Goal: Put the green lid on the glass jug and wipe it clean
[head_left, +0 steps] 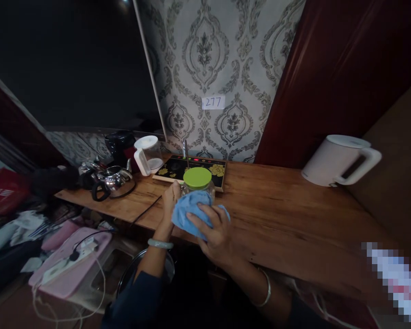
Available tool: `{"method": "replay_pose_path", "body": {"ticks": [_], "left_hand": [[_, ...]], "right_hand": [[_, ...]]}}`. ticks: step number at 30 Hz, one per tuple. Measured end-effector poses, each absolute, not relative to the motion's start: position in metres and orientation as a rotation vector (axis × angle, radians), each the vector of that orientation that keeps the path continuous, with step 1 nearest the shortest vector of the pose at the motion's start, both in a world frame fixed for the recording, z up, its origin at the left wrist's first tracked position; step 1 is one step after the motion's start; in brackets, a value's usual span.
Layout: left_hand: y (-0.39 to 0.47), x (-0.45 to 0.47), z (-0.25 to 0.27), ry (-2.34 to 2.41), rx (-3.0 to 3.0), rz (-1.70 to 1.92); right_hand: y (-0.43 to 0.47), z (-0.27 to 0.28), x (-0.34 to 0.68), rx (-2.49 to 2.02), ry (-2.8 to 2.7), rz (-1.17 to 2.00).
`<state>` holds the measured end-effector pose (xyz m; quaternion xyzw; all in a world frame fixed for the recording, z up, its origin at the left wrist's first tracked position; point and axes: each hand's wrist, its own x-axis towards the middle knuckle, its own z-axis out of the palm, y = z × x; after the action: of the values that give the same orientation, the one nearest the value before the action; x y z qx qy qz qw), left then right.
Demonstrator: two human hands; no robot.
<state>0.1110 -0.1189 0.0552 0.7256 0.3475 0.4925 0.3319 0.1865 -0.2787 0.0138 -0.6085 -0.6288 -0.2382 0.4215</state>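
At centre frame, the right hand point(216, 233) presses a blue cloth point(192, 212) against a glass jar point(205, 187) with a green lid point(197, 177), its fingers point(199, 213) spread and curled over the bunched fabric. The left hand point(170, 197) steadies the jar from the left, fingers wrapped out of sight behind cloth and glass, so their spread cannot be told. The jar stands on the wooden counter point(277, 214), near its front edge and just in front of a black tray point(178, 171) with gold flowers.

To the right of the hands the counter runs bare as far as a white kettle point(339, 160) at the right of the frame, well apart. To the left, a black cable point(147, 211) crosses the wood; a steel teapot point(114, 180) and a clear jug point(149, 154) stand beyond it.

The cloth hides most of the jar's body, and its contents cannot be made out. The lower left is dim clutter below the counter; a pixelated patch covers the lower right corner.
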Motion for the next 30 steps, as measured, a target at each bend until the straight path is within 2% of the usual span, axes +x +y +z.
{"method": "replay_pose_path", "body": {"ticks": [5, 11, 15, 20, 23, 26, 30], "left_hand": [[-0.117, 0.107, 0.055, 0.794, 1.875, 1.242], [-0.113, 0.106, 0.054, 0.754, 2.026, 1.310], [-0.112, 0.109, 0.049, 0.755, 2.014, 1.351], [-0.131, 0.095, 0.045, 0.824, 1.960, 1.677], [-0.168, 0.075, 0.039, 0.659, 1.923, 1.852], [-0.215, 0.056, 0.033, 0.424, 1.888, 1.500], [-0.248, 0.033, 0.033, 0.677, 1.590, 1.205]], "right_hand": [[-0.266, 0.031, 0.187, -1.665, -1.664, -0.545], [-0.290, -0.020, 0.233, -1.744, -1.411, -0.302], [-0.312, -0.040, 0.266, -1.637, -1.159, -0.076], [-0.333, -0.006, 0.250, -1.532, -0.991, -0.050], [-0.337, 0.023, 0.218, -1.464, -1.063, -0.096], [-0.331, 0.043, 0.183, -1.297, -1.189, 0.043], [-0.318, 0.063, 0.156, -1.023, -1.472, 0.416]]}}
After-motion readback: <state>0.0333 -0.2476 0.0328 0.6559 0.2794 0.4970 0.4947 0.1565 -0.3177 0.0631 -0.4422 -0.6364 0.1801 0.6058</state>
